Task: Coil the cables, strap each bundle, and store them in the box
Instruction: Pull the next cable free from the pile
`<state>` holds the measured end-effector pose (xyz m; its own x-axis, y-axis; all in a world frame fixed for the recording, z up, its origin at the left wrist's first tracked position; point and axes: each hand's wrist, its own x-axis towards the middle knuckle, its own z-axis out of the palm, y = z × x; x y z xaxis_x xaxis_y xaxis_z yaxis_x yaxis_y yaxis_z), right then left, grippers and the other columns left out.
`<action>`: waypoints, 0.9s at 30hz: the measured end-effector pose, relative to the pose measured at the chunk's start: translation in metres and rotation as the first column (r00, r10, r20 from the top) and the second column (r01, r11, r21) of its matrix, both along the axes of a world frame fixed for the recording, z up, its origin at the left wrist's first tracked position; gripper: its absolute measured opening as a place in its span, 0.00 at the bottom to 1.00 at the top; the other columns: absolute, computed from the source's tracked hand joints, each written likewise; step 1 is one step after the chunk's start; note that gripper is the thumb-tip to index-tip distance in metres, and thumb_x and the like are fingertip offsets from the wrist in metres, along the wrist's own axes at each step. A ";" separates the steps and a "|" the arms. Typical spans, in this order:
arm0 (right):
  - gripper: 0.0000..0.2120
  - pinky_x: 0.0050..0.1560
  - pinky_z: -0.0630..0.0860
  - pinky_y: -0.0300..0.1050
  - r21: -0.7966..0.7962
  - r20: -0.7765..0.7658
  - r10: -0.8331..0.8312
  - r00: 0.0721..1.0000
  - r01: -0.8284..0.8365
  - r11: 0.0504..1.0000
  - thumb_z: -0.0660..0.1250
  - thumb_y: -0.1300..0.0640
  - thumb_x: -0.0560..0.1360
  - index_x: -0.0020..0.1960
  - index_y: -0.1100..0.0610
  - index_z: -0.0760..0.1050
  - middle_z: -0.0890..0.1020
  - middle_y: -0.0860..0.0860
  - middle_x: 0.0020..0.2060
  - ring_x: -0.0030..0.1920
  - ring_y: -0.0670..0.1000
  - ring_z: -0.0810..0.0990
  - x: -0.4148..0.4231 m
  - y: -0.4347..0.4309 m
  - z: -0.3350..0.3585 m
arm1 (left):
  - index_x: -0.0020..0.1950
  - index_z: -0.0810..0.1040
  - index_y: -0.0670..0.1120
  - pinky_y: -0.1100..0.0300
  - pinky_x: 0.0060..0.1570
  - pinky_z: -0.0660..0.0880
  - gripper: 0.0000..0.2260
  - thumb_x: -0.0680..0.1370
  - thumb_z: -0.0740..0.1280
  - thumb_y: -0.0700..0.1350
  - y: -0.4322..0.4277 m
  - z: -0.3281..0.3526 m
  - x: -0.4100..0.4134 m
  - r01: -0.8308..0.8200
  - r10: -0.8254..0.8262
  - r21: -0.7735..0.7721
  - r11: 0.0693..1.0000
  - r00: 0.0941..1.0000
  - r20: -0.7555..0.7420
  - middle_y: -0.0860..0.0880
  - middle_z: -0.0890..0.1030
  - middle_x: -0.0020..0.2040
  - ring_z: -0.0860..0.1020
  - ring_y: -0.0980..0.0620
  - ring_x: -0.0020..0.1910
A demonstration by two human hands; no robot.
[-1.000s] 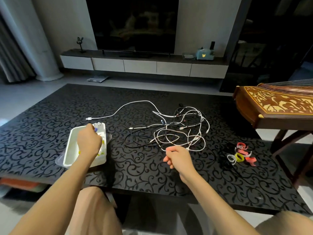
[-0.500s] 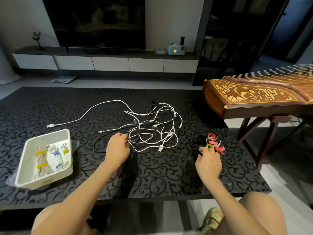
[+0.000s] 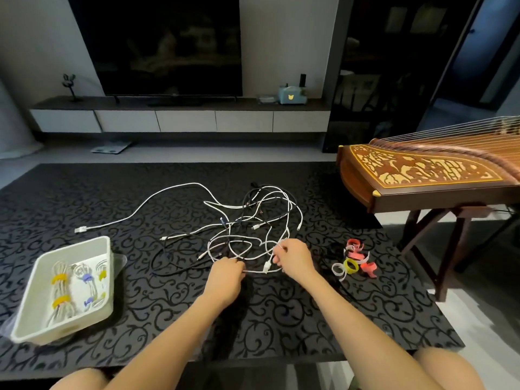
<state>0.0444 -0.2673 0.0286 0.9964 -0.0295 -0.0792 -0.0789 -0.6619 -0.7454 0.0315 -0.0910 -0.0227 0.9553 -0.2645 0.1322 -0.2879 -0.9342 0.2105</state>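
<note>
Fingers of the left hand and the right hand pinched one white cable, stretched left-right between them. The rest ran away into the tangle just beyond.

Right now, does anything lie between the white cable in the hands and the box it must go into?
The white cable, pinched by left hand and right hand, runs into the tangle behind. A loop of black cable lies flat on the table between it and the box.

Right hand moved from straps to white cable.
</note>
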 end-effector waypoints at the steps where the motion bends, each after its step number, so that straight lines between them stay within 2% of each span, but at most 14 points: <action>1: 0.14 0.40 0.78 0.51 0.140 0.022 -0.014 1.000 0.011 0.990 0.60 0.61 0.76 0.33 0.57 0.75 0.81 0.54 0.31 0.32 0.53 0.79 0.003 0.004 0.010 | 0.48 0.78 0.42 0.53 0.47 0.69 0.09 0.79 0.62 0.45 0.005 0.005 0.002 -0.024 0.024 -0.057 0.998 1.000 -0.013 0.41 0.81 0.47 0.77 0.41 0.51; 4: 0.11 0.26 0.74 0.38 0.430 0.160 -0.032 0.987 -0.041 0.902 0.60 0.64 0.78 0.39 0.62 0.76 0.79 0.55 0.28 0.24 0.44 0.74 0.013 0.011 0.071 | 0.35 0.71 0.50 0.56 0.39 0.65 0.14 0.80 0.62 0.49 0.024 0.040 0.011 -0.094 0.073 -0.325 0.941 0.994 -0.076 0.50 0.75 0.33 0.75 0.49 0.39; 6: 0.09 0.27 0.74 0.35 0.482 0.326 0.018 0.945 -0.183 0.857 0.60 0.64 0.79 0.43 0.61 0.77 0.79 0.55 0.29 0.25 0.45 0.76 0.016 0.013 0.126 | 0.32 0.69 0.51 0.57 0.36 0.65 0.16 0.80 0.63 0.51 0.032 0.075 0.019 -0.083 0.055 -0.498 0.863 0.996 -0.071 0.51 0.72 0.28 0.71 0.58 0.31; 8: 0.09 0.31 0.77 0.38 0.461 0.487 0.070 0.871 -0.325 0.826 0.60 0.63 0.80 0.45 0.58 0.77 0.80 0.54 0.31 0.30 0.46 0.79 0.017 0.019 0.180 | 0.34 0.73 0.48 0.56 0.38 0.69 0.17 0.78 0.61 0.56 0.033 0.112 0.026 -0.048 0.036 -0.619 0.784 0.999 -0.032 0.46 0.76 0.31 0.71 0.60 0.31; 10: 0.08 0.33 0.78 0.40 0.432 0.627 0.063 0.776 -0.414 0.801 0.60 0.62 0.80 0.48 0.57 0.78 0.81 0.52 0.32 0.33 0.45 0.80 0.015 0.027 0.230 | 0.35 0.74 0.49 0.56 0.39 0.70 0.14 0.75 0.59 0.56 0.033 0.148 0.032 0.003 0.037 -0.673 0.739 0.998 0.045 0.46 0.77 0.33 0.72 0.57 0.33; 13: 0.09 0.34 0.78 0.39 0.430 0.736 0.007 0.677 -0.475 0.768 0.59 0.61 0.81 0.52 0.60 0.78 0.81 0.52 0.33 0.34 0.44 0.80 0.008 0.036 0.295 | 0.42 0.77 0.48 0.59 0.43 0.72 0.10 0.80 0.61 0.47 0.034 0.192 0.041 0.079 0.052 -0.725 0.684 0.986 0.157 0.48 0.79 0.36 0.77 0.53 0.37; 16: 0.09 0.34 0.78 0.38 0.464 0.791 -0.096 0.605 -0.490 0.738 0.59 0.60 0.81 0.51 0.60 0.77 0.81 0.52 0.33 0.34 0.43 0.81 0.002 0.038 0.333 | 0.45 0.77 0.45 0.62 0.44 0.72 0.09 0.82 0.59 0.43 0.038 0.224 0.052 0.091 0.130 -0.702 0.706 0.958 0.255 0.48 0.80 0.39 0.78 0.52 0.41; 18: 0.09 0.34 0.78 0.38 0.525 0.780 -0.189 0.596 -0.460 0.716 0.58 0.59 0.81 0.49 0.57 0.77 0.81 0.52 0.33 0.34 0.45 0.81 0.002 0.034 0.338 | 0.40 0.75 0.47 0.63 0.41 0.71 0.12 0.82 0.58 0.44 0.041 0.241 0.062 0.053 0.220 -0.718 0.694 0.934 0.282 0.49 0.78 0.35 0.77 0.51 0.38; 20: 0.10 0.36 0.80 0.38 0.547 0.741 -0.232 0.630 -0.366 0.753 0.58 0.59 0.81 0.47 0.54 0.77 0.81 0.52 0.34 0.35 0.46 0.81 0.004 0.026 0.328 | 0.38 0.73 0.46 0.57 0.40 0.73 0.14 0.83 0.56 0.44 0.047 0.266 0.071 0.017 0.299 -0.831 0.557 0.929 0.219 0.47 0.75 0.32 0.76 0.48 0.34; 21: 0.10 0.37 0.80 0.38 0.547 0.698 -0.230 0.679 -0.297 0.782 0.58 0.59 0.81 0.46 0.56 0.77 0.82 0.52 0.35 0.36 0.47 0.81 0.009 0.022 0.316 | 0.37 0.72 0.45 0.55 0.38 0.74 0.15 0.83 0.56 0.45 0.050 0.280 0.074 0.009 0.323 -0.885 0.465 0.929 0.179 0.47 0.73 0.31 0.74 0.48 0.31; 22: 0.10 0.37 0.80 0.39 0.541 0.631 -0.227 0.742 -0.211 0.814 0.59 0.60 0.81 0.46 0.58 0.78 0.82 0.54 0.36 0.36 0.47 0.80 0.014 0.017 0.302 | 0.38 0.72 0.45 0.55 0.36 0.74 0.15 0.83 0.56 0.45 0.052 0.295 0.076 0.007 0.338 -0.907 0.420 0.927 0.164 0.47 0.71 0.30 0.73 0.49 0.30; 25: 0.11 0.32 0.77 0.42 0.496 0.309 -0.185 0.933 0.008 0.868 0.62 0.56 0.79 0.41 0.60 0.77 0.80 0.58 0.35 0.31 0.50 0.77 0.027 0.007 0.252 | 0.41 0.75 0.47 0.61 0.37 0.70 0.13 0.83 0.57 0.47 0.051 0.341 0.072 0.096 0.315 -0.870 0.483 0.908 0.275 0.47 0.75 0.36 0.71 0.52 0.35; 27: 0.15 0.28 0.73 0.42 0.399 0.093 -0.107 0.990 0.061 0.915 0.61 0.52 0.79 0.38 0.60 0.75 0.79 0.56 0.30 0.26 0.50 0.75 0.028 0.007 0.227 | 0.42 0.77 0.48 0.59 0.37 0.69 0.13 0.82 0.59 0.49 0.044 0.369 0.064 0.181 0.265 -0.830 0.528 0.893 0.363 0.46 0.77 0.39 0.71 0.51 0.38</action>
